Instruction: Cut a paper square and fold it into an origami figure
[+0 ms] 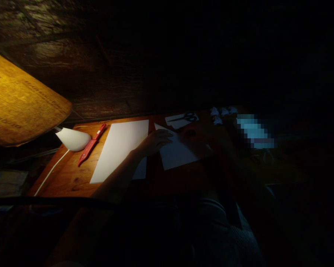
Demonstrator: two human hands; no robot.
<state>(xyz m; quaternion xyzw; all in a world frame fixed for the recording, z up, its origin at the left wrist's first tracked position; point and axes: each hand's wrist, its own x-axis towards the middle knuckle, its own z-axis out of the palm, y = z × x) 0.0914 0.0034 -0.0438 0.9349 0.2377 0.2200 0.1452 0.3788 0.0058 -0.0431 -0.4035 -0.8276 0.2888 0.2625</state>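
A white sheet of paper (174, 157) lies at an angle near the middle of the wooden table. My left hand (156, 141) rests over its left edge, fingers stretched out and a little apart across the sheet. In deep shadow, my right hand (196, 134) is at the sheet's upper right side; its fingers are too dark to make out. Black scissors (187, 117) lie just beyond, on a smaller piece of white paper (171, 122). Left of my left hand is another white sheet (122, 148), partly covered by my forearm.
A red sheathed knife (91, 144) lies beside the white lamp base (76, 139), whose yellow shade (22, 100) hangs at the left. A white cord (51, 172) runs off the wooden table (64, 181). Crumpled pieces (217, 115) and a blurred bright screen (254, 131) are to the right.
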